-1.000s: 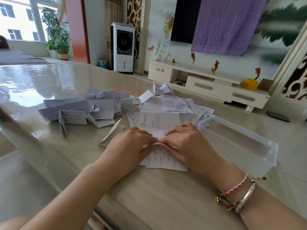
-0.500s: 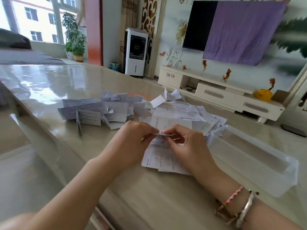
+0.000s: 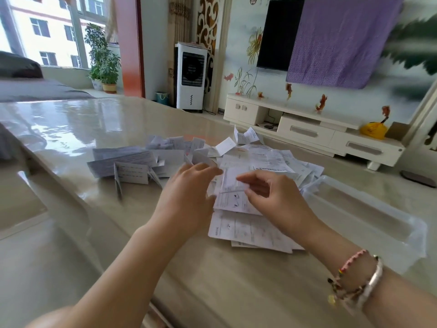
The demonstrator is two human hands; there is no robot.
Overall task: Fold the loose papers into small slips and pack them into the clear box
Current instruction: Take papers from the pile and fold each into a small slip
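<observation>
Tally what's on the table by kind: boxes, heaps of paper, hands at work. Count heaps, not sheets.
Clear box: 1
Heaps of paper: 2, the folded slips and the loose papers
Hands: 2, left hand and right hand, handling one sheet
Total: 5

Honestly nothing here is readable. The loose papers (image 3: pixel 250 228) on the bench (image 3: pixel 212 280) have printed lines and what look like small tables, but it's all too small and blurry to make out. Same with the folded slips (image 3: pixel 132 172), just faint grey rows of print.
</observation>
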